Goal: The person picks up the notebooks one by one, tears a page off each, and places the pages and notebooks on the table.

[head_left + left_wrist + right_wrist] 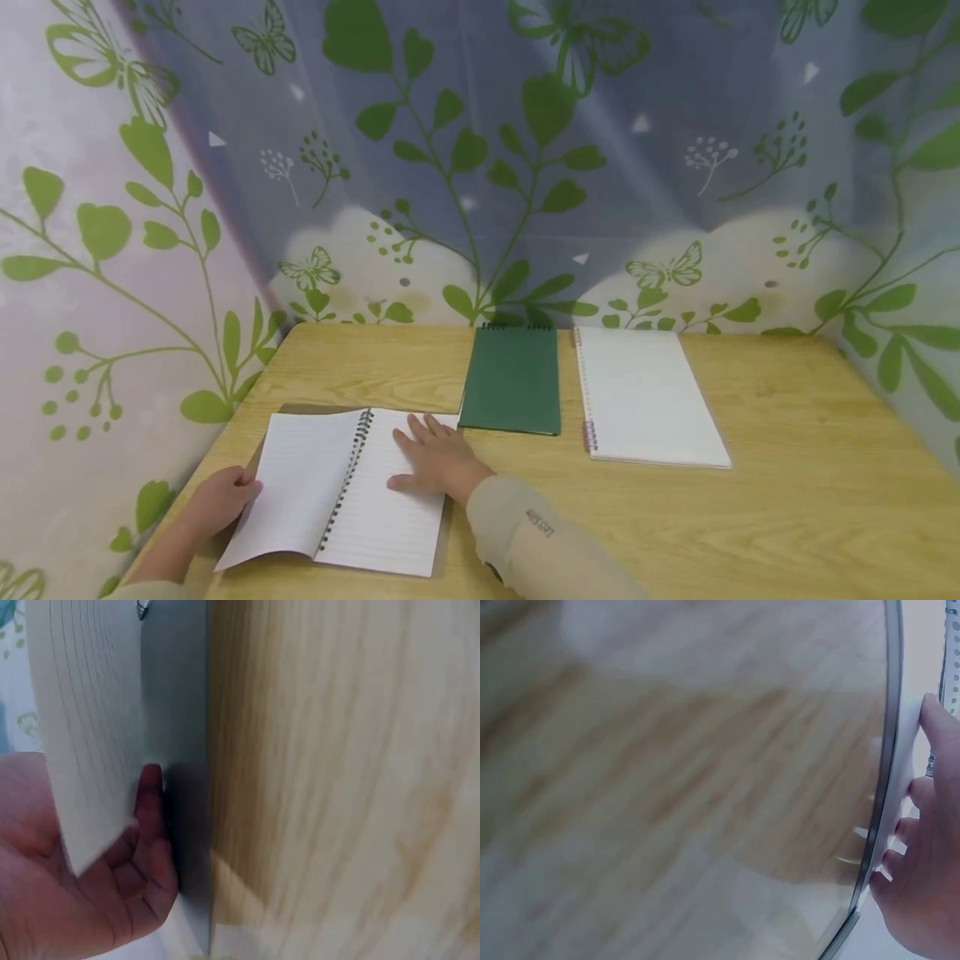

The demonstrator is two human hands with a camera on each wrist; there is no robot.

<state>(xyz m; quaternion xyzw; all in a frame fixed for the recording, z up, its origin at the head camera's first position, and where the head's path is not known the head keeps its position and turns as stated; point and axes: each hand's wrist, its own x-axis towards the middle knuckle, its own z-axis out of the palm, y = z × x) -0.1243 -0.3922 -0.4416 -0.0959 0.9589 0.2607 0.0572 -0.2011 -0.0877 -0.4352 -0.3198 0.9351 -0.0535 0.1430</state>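
An open spiral notebook (382,517) with ruled white pages lies at the table's left front. My left hand (223,502) holds its left page (296,475) by the outer edge, and the page's near corner bows up. Seen from the left wrist, the ruled page (90,727) passes in front of the palm, with curled fingers (154,862) beside the grey cover (176,697). My right hand (437,460) rests on the right page, fingers spread. In the right wrist view that hand (930,862) lies along the page's outer edge.
A green notebook (512,379) with a top spiral lies just beyond the right hand. Right of it is a white spiral notebook (648,396). The wooden table (795,508) meets a leaf-patterned curtain (480,200) at the back and left.
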